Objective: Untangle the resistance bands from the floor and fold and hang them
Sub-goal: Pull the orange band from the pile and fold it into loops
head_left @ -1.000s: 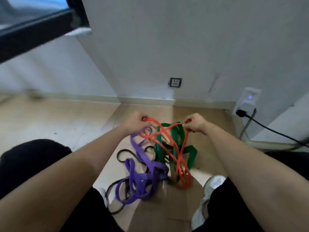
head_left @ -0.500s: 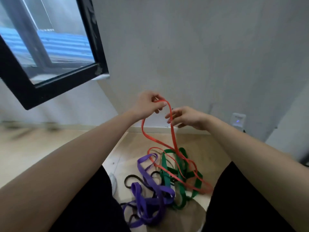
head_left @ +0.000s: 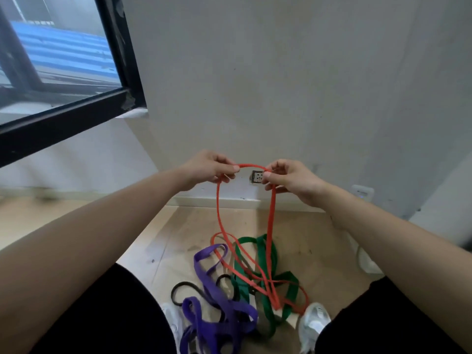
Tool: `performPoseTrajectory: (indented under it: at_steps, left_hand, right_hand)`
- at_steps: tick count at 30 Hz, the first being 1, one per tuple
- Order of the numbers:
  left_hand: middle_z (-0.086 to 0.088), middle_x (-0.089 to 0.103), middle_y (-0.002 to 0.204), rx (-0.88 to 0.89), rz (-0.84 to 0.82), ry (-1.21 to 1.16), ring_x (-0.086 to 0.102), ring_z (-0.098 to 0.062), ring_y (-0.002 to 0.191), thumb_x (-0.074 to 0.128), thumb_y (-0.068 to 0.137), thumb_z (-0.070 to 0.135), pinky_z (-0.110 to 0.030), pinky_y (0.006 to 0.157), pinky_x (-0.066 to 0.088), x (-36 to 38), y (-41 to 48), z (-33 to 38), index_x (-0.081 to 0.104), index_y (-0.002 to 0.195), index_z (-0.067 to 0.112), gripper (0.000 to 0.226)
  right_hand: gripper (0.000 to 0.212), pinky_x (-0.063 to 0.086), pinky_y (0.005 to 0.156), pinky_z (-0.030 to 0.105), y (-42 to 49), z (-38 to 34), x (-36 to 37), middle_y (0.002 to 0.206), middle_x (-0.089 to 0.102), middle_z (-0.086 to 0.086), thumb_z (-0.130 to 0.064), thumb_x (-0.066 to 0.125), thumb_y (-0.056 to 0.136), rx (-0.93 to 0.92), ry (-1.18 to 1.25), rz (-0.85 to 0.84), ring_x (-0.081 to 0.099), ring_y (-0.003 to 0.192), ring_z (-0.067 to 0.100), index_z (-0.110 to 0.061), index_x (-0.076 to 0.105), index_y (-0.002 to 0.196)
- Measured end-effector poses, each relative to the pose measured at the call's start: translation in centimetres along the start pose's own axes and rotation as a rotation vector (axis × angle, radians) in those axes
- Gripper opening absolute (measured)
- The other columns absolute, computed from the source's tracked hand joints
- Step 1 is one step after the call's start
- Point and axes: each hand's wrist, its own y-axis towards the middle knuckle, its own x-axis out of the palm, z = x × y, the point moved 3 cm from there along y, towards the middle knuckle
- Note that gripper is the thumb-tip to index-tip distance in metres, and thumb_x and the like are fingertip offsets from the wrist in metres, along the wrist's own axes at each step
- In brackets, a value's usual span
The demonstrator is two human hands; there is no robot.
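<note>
The left hand (head_left: 212, 169) and right hand (head_left: 291, 180) each pinched the raised red band (head_left: 272, 213), its lower loops crossed with the green band (head_left: 270, 254) on the floor (head_left: 178, 231) — lifting further could have tightened that snarl.

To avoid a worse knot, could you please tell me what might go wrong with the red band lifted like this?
The red band, pinched by the left hand and right hand, crosses the green band on the floor; pulling higher may tighten the tangle or drag it along. Its lowest loop lies beside a white shoe and could snag there.
</note>
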Motion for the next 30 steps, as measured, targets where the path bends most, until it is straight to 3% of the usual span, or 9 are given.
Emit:
performPoseTrajectory:
  at_steps: [4, 8, 11, 15, 17, 20, 22, 25, 30]
  left_hand:
    - [-0.002, 0.076, 0.097, 0.01, -0.089, 0.054, 0.069, -0.018, 0.097, 0.071, 0.09, 0.032, -0.031, 0.088, 0.051, 0.7, 3.2, -1.8, 0.075, 0.103, 0.016, 0.022]
    - [0.001, 0.076, 0.106, 0.031, -0.147, 0.026, 0.066, -0.018, 0.109, 0.072, 0.089, 0.034, -0.034, 0.099, 0.049, 3.0, 5.6, -2.9, 0.079, 0.103, 0.02, 0.021]
    - [-0.001, 0.076, 0.109, 0.037, -0.221, -0.005, 0.063, -0.008, 0.098, 0.067, 0.093, 0.031, -0.027, 0.089, 0.046, 5.2, 6.2, -3.7, 0.078, 0.107, 0.017, 0.022]
    - [0.002, 0.07, 0.086, 0.044, -0.277, -0.099, 0.059, -0.007, 0.081, 0.067, 0.093, 0.026, -0.026, 0.079, 0.043, 6.2, 6.5, -4.7, 0.075, 0.101, 0.009, 0.02]
    - [0.0, 0.065, 0.079, 0.041, -0.256, -0.092, 0.058, -0.008, 0.076, 0.072, 0.09, 0.024, -0.023, 0.073, 0.044, 5.7, 6.2, -5.3, 0.072, 0.097, 0.003, 0.023]
    - [-0.004, 0.065, 0.079, 0.048, -0.176, -0.039, 0.058, -0.007, 0.072, 0.074, 0.089, 0.022, -0.016, 0.066, 0.048, 4.0, 5.1, -5.4, 0.073, 0.097, 0.002, 0.021]
    - [-0.007, 0.069, 0.083, 0.044, -0.066, -0.096, 0.064, -0.008, 0.075, 0.073, 0.09, 0.02, -0.019, 0.072, 0.054, 2.3, 4.5, -5.1, 0.073, 0.099, 0.002, 0.02]
    - [-0.01, 0.073, 0.089, 0.074, 0.075, -0.17, 0.071, -0.016, 0.084, 0.073, 0.089, 0.018, -0.032, 0.084, 0.059, -0.1, 3.7, -4.1, 0.074, 0.102, 0.009, 0.016]
    - [-0.008, 0.07, 0.088, 0.145, 0.15, -0.388, 0.071, -0.017, 0.084, 0.069, 0.092, 0.013, -0.029, 0.075, 0.059, -1.7, 3.1, -0.8, 0.07, 0.104, 0.006, 0.014]
  right_hand:
    - [0.006, 0.056, 0.072, 0.025, 2.7, 0.4, -1.8, 0.092, 0.075, 0.007, -0.014, 0.067, 0.096, 0.015, -0.078, -0.014, 0.069, 0.082, 0.014, -0.009, 0.066, 0.098]
    - [0.018, 0.057, 0.083, 0.032, 4.8, 1.7, -3.8, 0.098, 0.074, 0.012, -0.017, 0.068, 0.095, 0.059, -0.196, 0.038, 0.069, 0.087, 0.017, -0.002, 0.069, 0.104]
    - [0.012, 0.055, 0.079, 0.027, 5.7, 3.6, -4.5, 0.09, 0.072, 0.008, -0.018, 0.068, 0.096, 0.102, -0.289, 0.034, 0.065, 0.082, 0.013, -0.007, 0.073, 0.098]
    - [0.013, 0.047, 0.067, 0.018, 5.4, 7.3, -3.8, 0.083, 0.069, 0.003, -0.016, 0.067, 0.096, 0.165, -0.316, -0.028, 0.059, 0.071, 0.006, -0.005, 0.074, 0.097]
    - [0.01, 0.044, 0.067, 0.018, 5.0, 8.5, -2.6, 0.082, 0.069, 0.0, -0.016, 0.066, 0.097, 0.197, -0.287, -0.113, 0.058, 0.069, 0.002, -0.011, 0.074, 0.093]
    - [0.013, 0.044, 0.079, 0.026, 5.3, 8.0, -0.5, 0.088, 0.073, -0.005, -0.021, 0.063, 0.099, 0.216, -0.204, -0.227, 0.062, 0.085, 0.007, -0.017, 0.075, 0.096]
    - [0.016, 0.044, 0.088, 0.031, 5.9, 6.8, 1.1, 0.093, 0.075, -0.007, -0.024, 0.058, 0.101, 0.221, -0.124, -0.29, 0.065, 0.094, 0.009, -0.019, 0.074, 0.101]
    - [0.02, 0.044, 0.096, 0.039, 6.6, 4.8, 3.3, 0.11, 0.075, 0.005, -0.026, 0.053, 0.103, 0.196, 0.04, -0.384, 0.067, 0.106, 0.02, -0.019, 0.072, 0.106]
    - [0.029, 0.043, 0.11, 0.046, 6.5, 1.8, 4.8, 0.136, 0.064, 0.007, -0.04, 0.05, 0.099, 0.103, 0.229, -0.45, 0.054, 0.13, 0.03, -0.018, 0.069, 0.105]
